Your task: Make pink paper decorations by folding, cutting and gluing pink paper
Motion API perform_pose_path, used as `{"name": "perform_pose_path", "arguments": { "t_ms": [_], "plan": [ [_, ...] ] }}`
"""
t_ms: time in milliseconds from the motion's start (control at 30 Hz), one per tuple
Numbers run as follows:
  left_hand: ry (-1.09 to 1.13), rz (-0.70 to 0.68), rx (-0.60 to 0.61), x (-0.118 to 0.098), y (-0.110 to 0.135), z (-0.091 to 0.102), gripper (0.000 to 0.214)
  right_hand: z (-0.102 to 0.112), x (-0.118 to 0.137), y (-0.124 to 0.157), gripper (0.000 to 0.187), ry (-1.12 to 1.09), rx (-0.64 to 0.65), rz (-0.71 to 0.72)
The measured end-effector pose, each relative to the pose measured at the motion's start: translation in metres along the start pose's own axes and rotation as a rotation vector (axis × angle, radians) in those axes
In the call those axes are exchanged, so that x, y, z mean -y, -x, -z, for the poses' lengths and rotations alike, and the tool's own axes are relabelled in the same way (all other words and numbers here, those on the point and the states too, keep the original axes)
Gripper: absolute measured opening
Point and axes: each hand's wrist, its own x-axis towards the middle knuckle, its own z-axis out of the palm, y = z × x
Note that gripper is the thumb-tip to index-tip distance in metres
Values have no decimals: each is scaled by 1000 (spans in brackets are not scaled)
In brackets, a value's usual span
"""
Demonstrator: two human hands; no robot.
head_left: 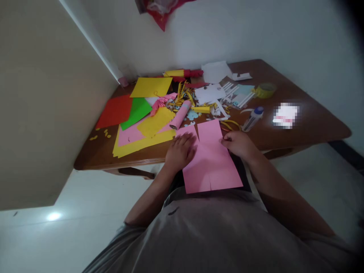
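Note:
A pink paper sheet point(212, 163) lies at the near edge of the brown wooden table point(309, 125) and hangs over it towards me. It has a slit at its far edge and a small one at its near edge. My left hand point(182, 149) rests flat on the sheet's left part, fingers stretched out. My right hand point(239, 144) sits at the sheet's right edge, fingers curled in a pinch on the paper or on something small that I cannot make out.
Yellow point(150, 87), red point(115, 110), green point(136, 112) and pink sheets cover the table's left. A rolled pink paper point(179, 115), paper scraps, white strips point(237, 96), a glue bottle point(253, 118) and a tape roll point(265, 90) lie behind. A wall stands at left.

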Motion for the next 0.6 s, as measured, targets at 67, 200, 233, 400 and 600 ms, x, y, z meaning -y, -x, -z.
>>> {"name": "perform_pose_path", "arguments": {
  "t_ms": [67, 200, 233, 400, 600],
  "plan": [
    [2, -5, -5, 0, 0, 0, 50, -1, 0, 0, 29, 9, -12, 4],
    [-8, 0, -6, 0, 0, 0, 49, -2, -4, 0, 29, 17, -43, 6],
    [-9, 3, -7, -1, -1, -1, 49, -2, -6, 0, 31, -3, -44, -9],
    [59, 81, -112, -4, -2, -4, 38, -2, -8, 2, 41, -146, -18, -106],
    [121, 29, -69, -12, 7, -1, 37, -4, -5, -2, 34, -53, -74, -81]
  ]
}}
